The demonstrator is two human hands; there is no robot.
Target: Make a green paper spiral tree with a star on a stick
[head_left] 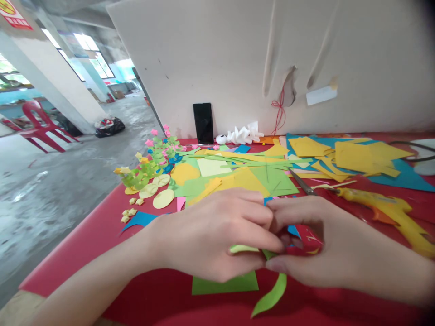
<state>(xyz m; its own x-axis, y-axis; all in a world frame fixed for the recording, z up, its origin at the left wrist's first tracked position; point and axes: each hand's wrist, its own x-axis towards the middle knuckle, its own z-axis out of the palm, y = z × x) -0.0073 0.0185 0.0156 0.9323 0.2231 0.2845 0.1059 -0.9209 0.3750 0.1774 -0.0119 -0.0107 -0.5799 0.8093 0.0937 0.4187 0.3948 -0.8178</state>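
A narrow, curled strip of light green paper seems to be at a folding or shaping step: it is pinched where both hands meet above the red-covered worktop, and its free tail curves toward the near edge. The bare left hand has its fingers curled and closed on the strip, with a paler stretch showing between them; the bare right hand pinches it with thumb and fingers — the meeting point itself is hidden. A red, white-marked piece shows in the right hand's hollow; whether it is held I cannot tell. A flat sheet of green paper lies below the left hand, toward the near edge; small pale yellow paper stars lie near the left edge. Any further fold would call for one firm pinch while the other hand guides the loose tail — slack could let it uncurl
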